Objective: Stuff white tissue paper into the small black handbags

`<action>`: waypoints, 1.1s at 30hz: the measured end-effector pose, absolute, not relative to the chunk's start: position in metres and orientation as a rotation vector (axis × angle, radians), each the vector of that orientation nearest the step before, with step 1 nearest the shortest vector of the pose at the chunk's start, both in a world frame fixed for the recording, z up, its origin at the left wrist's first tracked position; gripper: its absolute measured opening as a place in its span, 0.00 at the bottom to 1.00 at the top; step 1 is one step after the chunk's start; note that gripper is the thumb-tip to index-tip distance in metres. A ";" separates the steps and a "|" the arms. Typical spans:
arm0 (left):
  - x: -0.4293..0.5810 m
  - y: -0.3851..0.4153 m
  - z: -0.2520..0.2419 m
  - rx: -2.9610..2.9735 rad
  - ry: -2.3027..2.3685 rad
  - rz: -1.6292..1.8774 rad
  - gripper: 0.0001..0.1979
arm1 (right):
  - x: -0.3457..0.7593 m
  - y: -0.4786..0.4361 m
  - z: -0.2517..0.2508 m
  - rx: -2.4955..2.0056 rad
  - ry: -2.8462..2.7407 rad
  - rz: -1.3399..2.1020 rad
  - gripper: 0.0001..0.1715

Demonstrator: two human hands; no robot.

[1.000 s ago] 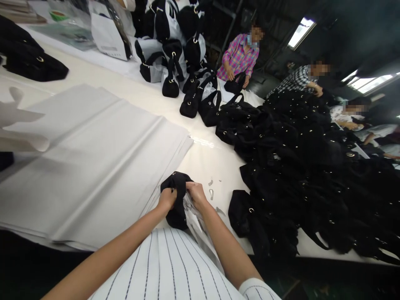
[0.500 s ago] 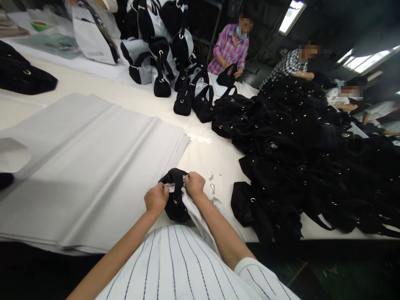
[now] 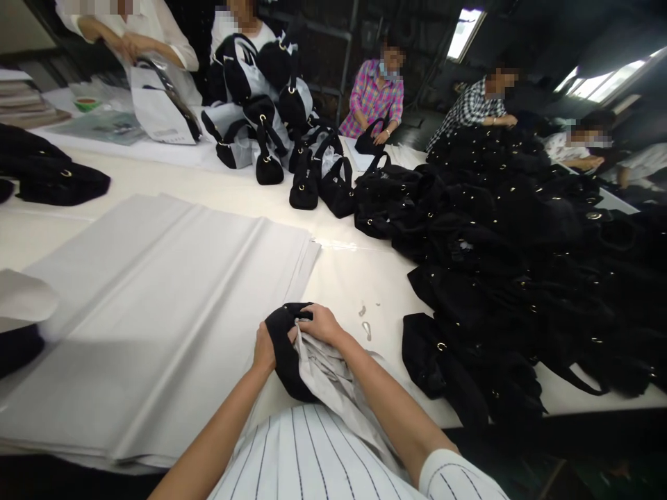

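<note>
A small black bag (image 3: 284, 351) lies at the table's near edge, just in front of me. My left hand (image 3: 264, 351) grips its left side with the fingers curled round the fabric. My right hand (image 3: 319, 324) is closed on crumpled grey tissue paper (image 3: 326, 371) at the bag's mouth. The paper spills from the bag toward my striped shirt. How far the paper sits inside the bag is hidden.
A stack of grey tissue sheets (image 3: 156, 305) covers the table's left half. A big heap of black bags (image 3: 521, 250) fills the right side, one bag (image 3: 432, 354) lying close to my right arm. Stuffed bags (image 3: 271, 118) stand at the back. Several people work along the far edge.
My view tilted up, showing more people at the back. My right hand has shifted over the bag's mouth with the paper, and more crumpled paper shows below it. The left hand stays on the bag.
</note>
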State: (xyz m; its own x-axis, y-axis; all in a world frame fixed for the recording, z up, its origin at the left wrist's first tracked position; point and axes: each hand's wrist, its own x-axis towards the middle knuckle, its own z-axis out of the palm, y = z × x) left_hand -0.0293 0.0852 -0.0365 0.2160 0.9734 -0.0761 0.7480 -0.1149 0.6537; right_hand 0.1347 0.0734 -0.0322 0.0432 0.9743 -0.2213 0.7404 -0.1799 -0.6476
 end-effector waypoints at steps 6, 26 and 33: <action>-0.029 0.089 -0.042 1.957 1.692 0.425 0.10 | 0.115 0.080 -0.036 -2.263 -1.934 0.457 0.13; -0.039 0.095 -0.058 2.178 1.494 0.363 0.26 | 0.129 0.093 -0.049 -2.369 -1.891 0.536 0.04; -0.040 0.102 -0.027 2.007 1.535 0.222 0.31 | 0.148 0.051 0.004 -2.163 -1.599 0.833 0.28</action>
